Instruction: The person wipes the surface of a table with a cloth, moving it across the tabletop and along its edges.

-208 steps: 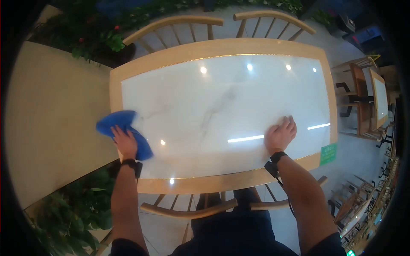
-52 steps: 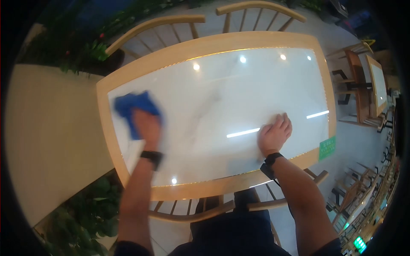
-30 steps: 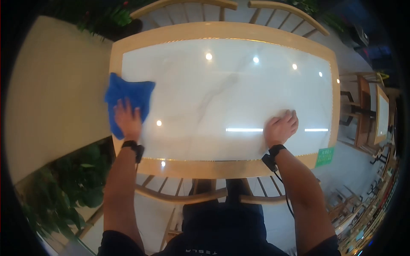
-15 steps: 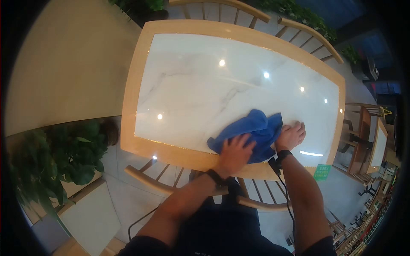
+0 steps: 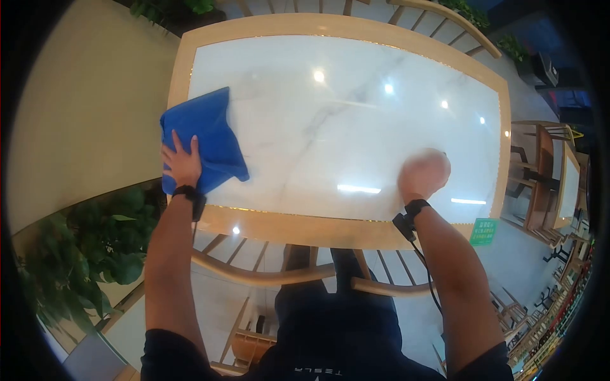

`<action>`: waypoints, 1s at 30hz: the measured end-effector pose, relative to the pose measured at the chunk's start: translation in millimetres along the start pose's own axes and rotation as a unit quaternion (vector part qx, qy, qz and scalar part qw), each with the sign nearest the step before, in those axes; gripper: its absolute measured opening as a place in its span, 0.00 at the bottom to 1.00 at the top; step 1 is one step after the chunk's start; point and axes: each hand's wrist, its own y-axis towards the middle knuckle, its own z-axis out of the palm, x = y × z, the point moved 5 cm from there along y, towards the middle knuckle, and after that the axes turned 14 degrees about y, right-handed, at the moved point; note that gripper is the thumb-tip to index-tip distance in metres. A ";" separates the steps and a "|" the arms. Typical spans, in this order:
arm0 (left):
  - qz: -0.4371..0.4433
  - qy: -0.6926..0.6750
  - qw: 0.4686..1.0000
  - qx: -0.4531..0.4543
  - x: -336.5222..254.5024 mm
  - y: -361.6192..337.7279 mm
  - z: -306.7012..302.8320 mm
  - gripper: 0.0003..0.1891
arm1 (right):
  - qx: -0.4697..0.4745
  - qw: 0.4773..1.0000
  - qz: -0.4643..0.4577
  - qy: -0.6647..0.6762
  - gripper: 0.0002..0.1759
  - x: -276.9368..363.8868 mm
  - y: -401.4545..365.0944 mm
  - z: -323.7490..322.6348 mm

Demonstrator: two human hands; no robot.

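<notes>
A blue cloth lies spread over the left edge of the table, reaching across its wooden border. On top of it my left hand presses down flat, fingers stretched and apart. My right hand is over the right part of the white marble-patterned tabletop, away from the cloth. Motion smears its fingers, so their shape cannot be made out, and I see no object by it. Both wrists wear black bands, and a cable runs from the right one.
Wooden chairs stand along the near side, with more chairs behind the far side. Leafy plants and a beige surface border the table's left. A green sticker marks its near right corner.
My left hand and the blue cloth have moved from the near middle of the table to its left edge, where the cloth is flatter. My right hand has shifted slightly and is now blurred.
</notes>
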 end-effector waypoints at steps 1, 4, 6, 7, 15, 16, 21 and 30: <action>0.018 0.010 0.999 -0.031 -6.1 -0.5 11.3 0.36 | 0.000 1.000 0.000 -0.001 0.24 -0.9 -0.1 0.6; 0.106 -0.006 0.991 -0.088 -15.8 -18.6 19.6 0.31 | 0.003 1.000 0.001 -0.002 0.24 -0.7 -0.5 2.6; 0.211 -0.039 0.967 -0.137 -25.9 -36.0 29.0 0.31 | 0.003 1.000 0.003 -0.005 0.24 -0.7 0.5 3.4; 0.251 -0.055 0.957 -0.136 -37.9 -54.8 21.6 0.31 | 0.001 1.000 0.003 -0.007 0.25 -1.3 0.3 3.4; 0.627 -0.143 0.766 0.008 -178.1 -355.6 -18.5 0.26 | -0.006 1.000 0.011 -0.017 0.26 -5.5 1.0 4.1; 0.650 -0.128 0.749 -0.005 -190.2 -392.8 -24.9 0.26 | -0.008 1.000 0.012 -0.019 0.26 -5.8 1.1 4.6; 0.430 -0.110 0.896 0.020 -143.7 -329.5 -26.5 0.30 | 0.001 1.000 0.008 -0.019 0.26 -12.8 -4.2 4.3; 0.042 -0.001 0.996 -0.077 126.3 -102.1 53.9 0.32 | 0.014 1.000 0.017 -0.001 0.24 -0.9 0.0 -0.7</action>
